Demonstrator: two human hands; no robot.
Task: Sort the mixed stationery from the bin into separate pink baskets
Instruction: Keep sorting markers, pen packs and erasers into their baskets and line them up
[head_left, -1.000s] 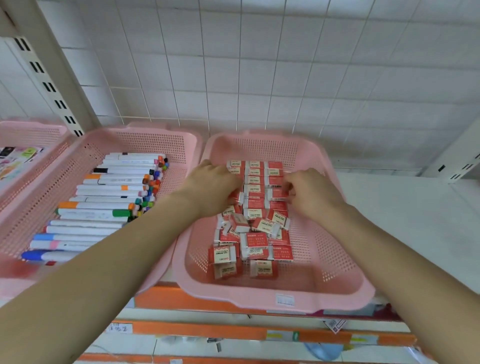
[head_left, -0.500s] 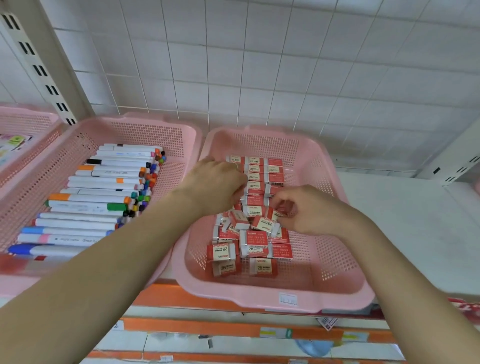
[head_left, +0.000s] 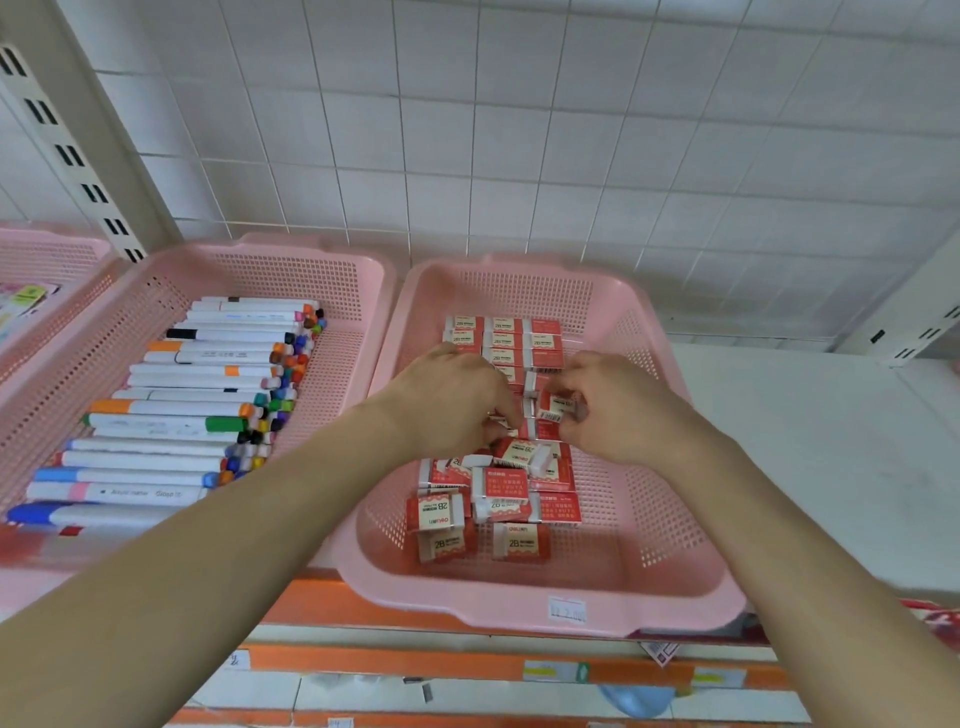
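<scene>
Right hand (head_left: 623, 410) is pinching one red-and-white eraser (head_left: 555, 406) between thumb and fingertips, narrow grip, holding it just above the middle of the eraser basket (head_left: 545, 616). The eraser is sitting at the tip end of the grip and sticking out toward the left hand (head_left: 447, 400), which is hovering just beside it.

Left hand is curling its fingers down into the pile at the basket's middle. The tips are hidden behind the knuckles, so I can't tell whether it's gripping anything.

Neat rows (head_left: 504, 340) are lying flat at the basket's far end, three across. Loose erasers (head_left: 493, 499) are jumbling from the middle toward the near end, some stacked and tilted.

Bare mesh floor is showing along the basket's right wall and in a strip by its near wall. The near rim is overhanging the orange shelf edge (head_left: 395, 613).

Marker basket (head_left: 291, 260) is butting against the eraser basket's left rim, with markers (head_left: 197, 405) lying side by side inside. White shelf (head_left: 810, 441) is running off to the basket's right.
</scene>
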